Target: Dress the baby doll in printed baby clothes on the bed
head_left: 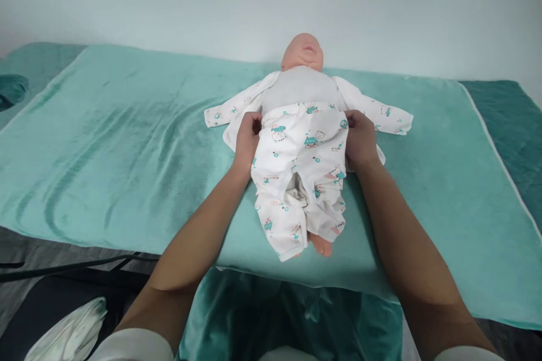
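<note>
A baby doll [302,53] lies on its back on a teal blanket [127,141], head toward the wall. It wears a grey bodysuit, an open white printed jacket [381,113] and white printed trousers [300,169]. My left hand [247,138] grips the trousers' waistband at the doll's left-side hip in the picture. My right hand [361,138] grips the waistband at the other hip. Both hands have their fingers curled into the fabric. One bare doll foot [320,244] pokes out of a trouser leg.
The blanket covers a padded surface that ends near me; darker teal cloth [292,316] hangs below its front edge. A folded white item [70,333] lies at bottom left beside dark cables [63,267]. A pale wall stands behind.
</note>
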Demonstrator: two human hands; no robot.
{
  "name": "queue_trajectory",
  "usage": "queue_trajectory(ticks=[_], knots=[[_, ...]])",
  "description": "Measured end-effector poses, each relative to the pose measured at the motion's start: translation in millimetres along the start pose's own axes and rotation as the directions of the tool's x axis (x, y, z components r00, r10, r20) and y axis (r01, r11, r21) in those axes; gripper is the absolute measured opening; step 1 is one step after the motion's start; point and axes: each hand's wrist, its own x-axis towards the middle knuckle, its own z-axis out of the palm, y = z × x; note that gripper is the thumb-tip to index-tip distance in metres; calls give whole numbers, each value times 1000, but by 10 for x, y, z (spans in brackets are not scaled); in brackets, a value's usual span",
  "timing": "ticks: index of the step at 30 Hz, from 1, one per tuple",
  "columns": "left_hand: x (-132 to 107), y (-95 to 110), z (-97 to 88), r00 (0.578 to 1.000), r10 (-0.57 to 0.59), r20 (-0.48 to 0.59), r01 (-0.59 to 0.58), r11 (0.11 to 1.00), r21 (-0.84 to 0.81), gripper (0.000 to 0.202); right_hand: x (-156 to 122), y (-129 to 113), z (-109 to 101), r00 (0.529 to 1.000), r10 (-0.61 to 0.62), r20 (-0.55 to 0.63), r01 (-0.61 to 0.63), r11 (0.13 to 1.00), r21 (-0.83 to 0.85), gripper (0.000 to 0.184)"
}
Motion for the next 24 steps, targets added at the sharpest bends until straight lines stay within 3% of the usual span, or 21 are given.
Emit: queue_trajectory(ticks=[4,6,9,14,17,21,24], knots=[[-35,91,-41,996,80,-34,-82,995,-55,24,-16,-35,9,986,-87,-144,104,988,117,14],[-61,138,-73,983,181,-29,-181,983,-15,18,-74,-105,-5,974,-177,-141,194,974,119,12],[-41,139,-117,951,299,77,-305,948,89,20,-139,-186,-34,962,-272,-20,273,953,128,16],[131,38,-176,890,362,278,-420,888,188,30,-47,-171,-60,931,-346,116,327,933,152,30],[208,22,-189,865,348,361,-434,880,192,29,33,-169,-72,931,-308,195,286,949,135,27],[248,68,-179,844,306,440,-415,893,176,28,105,-217,-108,937,-168,305,150,985,81,27],[261,138,-175,823,283,493,-433,874,222,26,171,-268,-136,905,-181,385,194,981,3,27]])
